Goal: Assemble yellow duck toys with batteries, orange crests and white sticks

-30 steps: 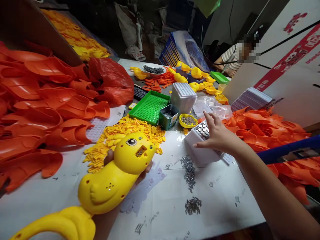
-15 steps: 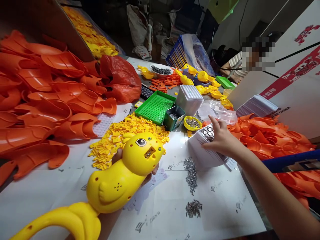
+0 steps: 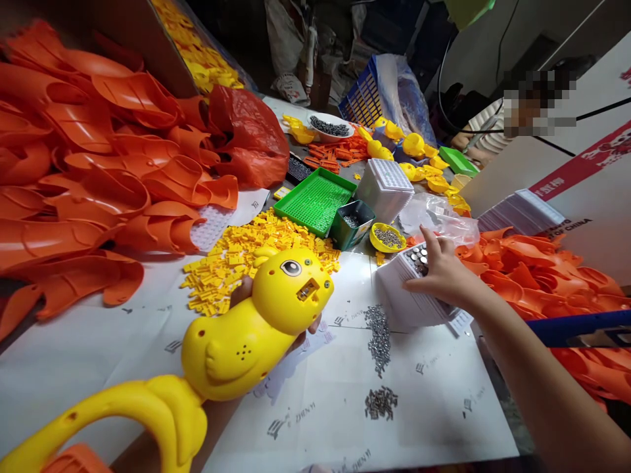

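Note:
My left hand (image 3: pixel 240 293) is wrapped around the back of a yellow plastic duck toy (image 3: pixel 251 325). Only some of its fingers show at the toy's edges. The toy has a printed eye, a small open battery slot in the head, screw holes, and a looped handle at lower left. My right hand (image 3: pixel 446 276) is over a stack of white trays (image 3: pixel 401 295), thumb and index finger apart. Silver button cells (image 3: pixel 418 259) lie in the top tray beside it. The other fingertips of that hand are hidden, and nothing shows in its grasp.
Yellow clips (image 3: pixel 227 263), a green tray (image 3: pixel 315 200), a dark tin (image 3: pixel 352 223) and a yellow bowl of screws (image 3: pixel 387 236) lie ahead. Screws (image 3: pixel 378 338) are heaped on the sheet. Orange shells (image 3: pixel 79 171) flank both sides. A co-worker (image 3: pixel 486 135) sits beyond.
The view has shifted slightly, so most things sit a little farther right. The duck toy stays in my left hand, and my right hand remains over the white trays.

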A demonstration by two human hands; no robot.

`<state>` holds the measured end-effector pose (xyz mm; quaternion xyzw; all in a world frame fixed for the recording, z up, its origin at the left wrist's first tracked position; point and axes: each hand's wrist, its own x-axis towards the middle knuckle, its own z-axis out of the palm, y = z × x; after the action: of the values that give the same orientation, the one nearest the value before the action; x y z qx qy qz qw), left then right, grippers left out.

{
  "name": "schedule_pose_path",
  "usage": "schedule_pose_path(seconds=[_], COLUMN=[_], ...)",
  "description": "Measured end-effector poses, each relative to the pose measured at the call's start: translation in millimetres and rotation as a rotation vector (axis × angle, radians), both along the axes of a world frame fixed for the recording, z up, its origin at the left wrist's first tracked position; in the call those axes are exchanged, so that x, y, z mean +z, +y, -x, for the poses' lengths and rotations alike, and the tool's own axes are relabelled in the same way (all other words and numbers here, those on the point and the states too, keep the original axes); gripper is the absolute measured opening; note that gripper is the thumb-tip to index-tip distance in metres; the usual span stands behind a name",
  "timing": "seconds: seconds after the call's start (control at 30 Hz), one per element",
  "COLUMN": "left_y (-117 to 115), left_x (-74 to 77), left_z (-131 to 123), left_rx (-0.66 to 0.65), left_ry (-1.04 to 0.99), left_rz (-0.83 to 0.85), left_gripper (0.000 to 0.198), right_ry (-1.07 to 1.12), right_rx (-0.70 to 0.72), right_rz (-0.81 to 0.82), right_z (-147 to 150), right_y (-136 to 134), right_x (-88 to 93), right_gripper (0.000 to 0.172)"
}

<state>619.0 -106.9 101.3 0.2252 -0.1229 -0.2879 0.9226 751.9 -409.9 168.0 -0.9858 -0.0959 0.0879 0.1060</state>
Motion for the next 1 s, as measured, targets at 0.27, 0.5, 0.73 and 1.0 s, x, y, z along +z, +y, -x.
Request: schedule_pose_path(seconds=[0.27,0.5,0.73,1.0], left_y=[-6.4,1.7,-0.4,0.2], left_x=[-2.0,-9.3,-12.4,-8.5], left_z=[-0.9,-2.5,-4.2,-3.0], left_rx=[0.144,-0.026,-0.023,-0.075], left_ry=[0.008,-0.025,-0.034,-0.016], left_rz=[-0.017,-0.025,-0.032,-0.054], left_gripper=[0.077,0.088,0.095,0.103], right_ry=[0.012,-0.001,-0.016,0.025], right_rx=[-0.02,0.005,0.016,-0.024], right_rz=[-0.019,-0.022,-0.041,-0.025], right_z=[-0.9,3.0,1.1,-1.7], right_y=[-3.7,-1.7,-3.7,3.7], right_x=[-0.5,3.9,3.7,13.9], right_gripper=[0.111,0.109,0.11,0.117])
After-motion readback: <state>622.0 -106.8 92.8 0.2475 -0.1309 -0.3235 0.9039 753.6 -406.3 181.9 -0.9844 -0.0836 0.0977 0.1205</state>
